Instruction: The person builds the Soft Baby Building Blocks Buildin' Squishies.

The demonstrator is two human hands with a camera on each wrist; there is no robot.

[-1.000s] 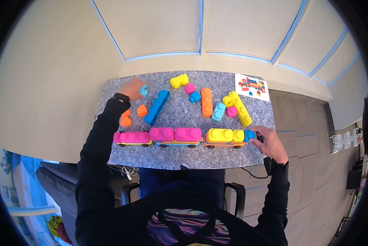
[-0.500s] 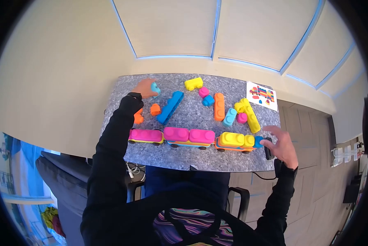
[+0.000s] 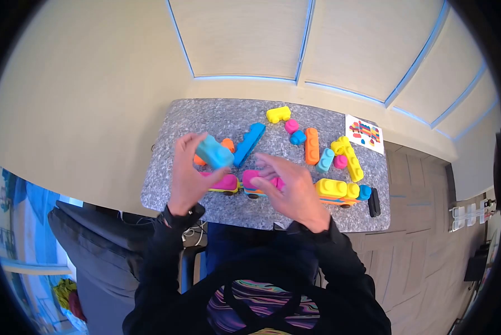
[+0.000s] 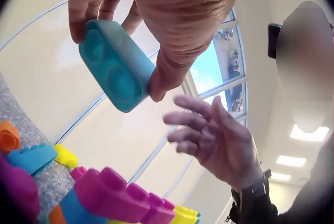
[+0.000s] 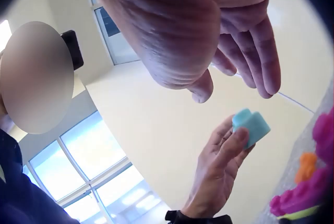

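Observation:
My left hand (image 3: 186,177) grips a light blue two-stud building block (image 3: 213,152) above the left part of the table. The left wrist view shows the hollow underside of this block (image 4: 108,70), pinched between thumb and fingers. Empty, with its fingers spread, my right hand (image 3: 296,192) hovers over the middle of a block train and hides part of it. The train has a pink-topped left car (image 3: 226,182), a pink-topped middle car (image 3: 251,177) and a yellow-topped right car (image 3: 331,187). A small blue block (image 3: 365,192) sits at its right end.
Behind the train lie a long blue block (image 3: 250,144), an orange block (image 3: 312,146), a light blue block (image 3: 325,161), a long yellow block (image 3: 352,161) and smaller pieces. A picture card (image 3: 365,133) is at the back right. A black object (image 3: 375,202) lies near the right edge.
My left hand has lifted the light blue block from the far left and brought it nearer. My right hand has left the small blue block and moved left over the middle car.

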